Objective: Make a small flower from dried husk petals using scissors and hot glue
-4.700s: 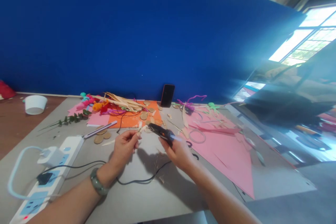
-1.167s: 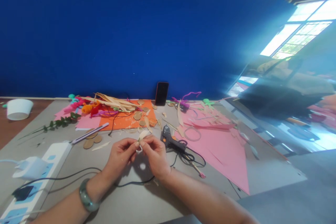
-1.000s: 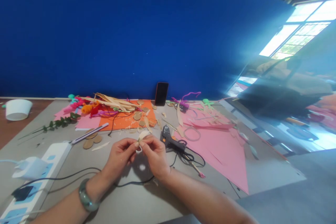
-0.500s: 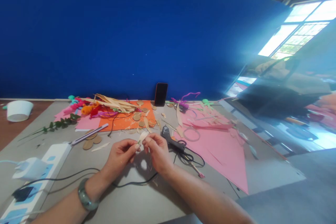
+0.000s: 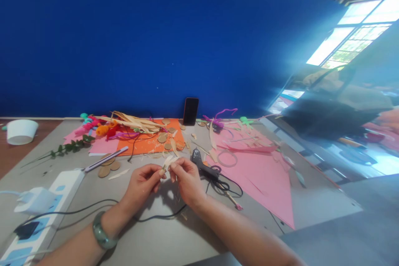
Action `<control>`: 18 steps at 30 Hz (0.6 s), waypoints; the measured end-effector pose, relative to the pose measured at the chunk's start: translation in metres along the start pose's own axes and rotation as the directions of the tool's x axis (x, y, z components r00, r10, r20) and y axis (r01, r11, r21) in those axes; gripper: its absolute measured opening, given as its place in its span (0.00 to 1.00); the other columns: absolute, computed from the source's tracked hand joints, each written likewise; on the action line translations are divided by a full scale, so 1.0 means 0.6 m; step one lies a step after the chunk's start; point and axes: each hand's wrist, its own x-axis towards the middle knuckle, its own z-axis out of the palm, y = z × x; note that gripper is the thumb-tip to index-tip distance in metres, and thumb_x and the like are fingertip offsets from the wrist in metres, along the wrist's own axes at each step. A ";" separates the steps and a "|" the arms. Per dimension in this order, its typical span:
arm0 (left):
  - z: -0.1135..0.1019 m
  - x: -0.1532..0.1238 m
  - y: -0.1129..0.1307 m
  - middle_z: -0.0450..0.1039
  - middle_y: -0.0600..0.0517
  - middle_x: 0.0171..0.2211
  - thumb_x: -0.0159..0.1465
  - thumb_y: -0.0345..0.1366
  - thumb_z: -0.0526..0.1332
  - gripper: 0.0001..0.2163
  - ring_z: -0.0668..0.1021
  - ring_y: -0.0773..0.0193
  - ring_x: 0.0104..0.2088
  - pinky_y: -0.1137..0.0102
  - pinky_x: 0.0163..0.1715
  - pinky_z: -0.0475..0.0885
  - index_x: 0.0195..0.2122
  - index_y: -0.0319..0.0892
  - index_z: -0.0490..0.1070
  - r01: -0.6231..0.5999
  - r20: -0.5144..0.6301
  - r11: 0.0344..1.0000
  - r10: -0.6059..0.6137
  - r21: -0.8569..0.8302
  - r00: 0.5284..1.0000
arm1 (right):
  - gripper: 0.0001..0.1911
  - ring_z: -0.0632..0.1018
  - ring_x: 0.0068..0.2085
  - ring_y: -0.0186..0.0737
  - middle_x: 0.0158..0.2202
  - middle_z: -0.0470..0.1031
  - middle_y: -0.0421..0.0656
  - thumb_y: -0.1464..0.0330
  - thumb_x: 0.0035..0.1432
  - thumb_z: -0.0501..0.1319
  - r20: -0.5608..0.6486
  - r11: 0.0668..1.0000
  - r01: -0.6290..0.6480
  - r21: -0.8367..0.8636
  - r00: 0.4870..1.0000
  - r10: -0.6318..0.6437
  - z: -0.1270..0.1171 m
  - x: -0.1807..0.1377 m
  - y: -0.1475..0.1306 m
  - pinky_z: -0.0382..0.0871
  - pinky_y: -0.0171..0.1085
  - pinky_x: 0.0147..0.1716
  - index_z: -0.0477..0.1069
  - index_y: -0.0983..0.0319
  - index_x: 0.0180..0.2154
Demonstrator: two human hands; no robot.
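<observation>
Over the middle of the grey table, my left hand (image 5: 146, 181) and my right hand (image 5: 186, 178) meet fingertip to fingertip. Between them is a small pale cream husk piece (image 5: 168, 161), thin and petal-like, pinched from both sides. Its lower end is hidden by my fingers. Just right of my right hand lies a black glue gun (image 5: 204, 167) with its cord bundled. A loose pale husk strip (image 5: 119, 174) and several brown wooden discs (image 5: 104, 170) lie left of my left hand.
A white power strip (image 5: 57, 203) with plugs lies at left, its black cable (image 5: 162, 217) running under my wrists. Behind are a phone (image 5: 190, 111), dried husk strips (image 5: 134, 121), orange paper (image 5: 173, 131) and a leafy stem (image 5: 67, 147). Pink paper (image 5: 264, 187) covers the right; a white cup (image 5: 21, 131) stands far left.
The pale husk piece has turned slightly between my fingertips. Both hands stay in nearly the same place, and the things on the table have not moved.
</observation>
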 end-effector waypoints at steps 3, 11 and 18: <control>-0.001 0.000 -0.002 0.65 0.57 0.14 0.55 0.45 0.65 0.13 0.64 0.73 0.14 0.77 0.14 0.57 0.26 0.38 0.73 -0.004 -0.001 1.000 0.004 0.007 1.000 | 0.12 0.64 0.19 0.28 0.21 0.70 0.36 0.64 0.49 0.67 0.001 1.000 0.010 -0.028 1.000 -0.010 0.001 -0.001 -0.001 0.60 0.33 0.24 0.67 0.62 0.22; -0.003 0.001 -0.012 0.63 0.58 0.12 0.56 0.45 0.65 0.13 0.63 0.73 0.13 0.77 0.14 0.55 0.26 0.39 0.73 0.009 0.011 0.999 -0.008 -0.040 1.000 | 0.12 0.64 0.19 0.28 0.20 0.69 0.35 0.64 0.50 0.66 0.001 0.998 0.023 -0.055 1.000 -0.023 -0.003 -0.001 0.004 0.60 0.33 0.25 0.67 0.62 0.22; -0.001 0.000 -0.003 0.62 0.59 0.12 0.56 0.45 0.65 0.13 0.62 0.74 0.13 0.77 0.14 0.54 0.26 0.39 0.72 0.044 0.005 0.998 -0.044 -0.050 0.999 | 0.11 0.65 0.19 0.28 0.19 0.70 0.35 0.66 0.50 0.66 0.022 0.998 0.017 -0.054 1.000 -0.016 -0.003 -0.003 0.003 0.60 0.33 0.25 0.68 0.62 0.22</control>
